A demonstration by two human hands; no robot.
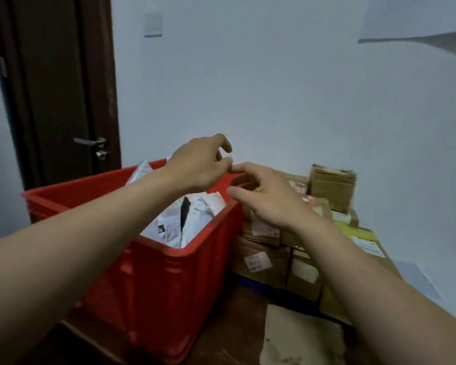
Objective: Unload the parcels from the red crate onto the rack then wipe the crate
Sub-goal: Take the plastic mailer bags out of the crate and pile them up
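Observation:
A large red plastic crate (169, 280) stands on the floor left of centre, filled with white soft parcels (179, 222) that carry labels. My left hand (198, 164) hovers above the crate's far right corner, fingers loosely curled and holding nothing. My right hand (263, 198) reaches forward just right of the crate, fingers relaxed and empty, its fingertips almost meeting those of the left hand. No rack shows in this view.
Taped cardboard boxes (287, 256) are stacked right of the crate, a small one (332, 188) on top against the pale wall. A flat cardboard sheet (300, 338) lies on the floor in front. A dark door (55, 88) with a metal handle stands behind, left.

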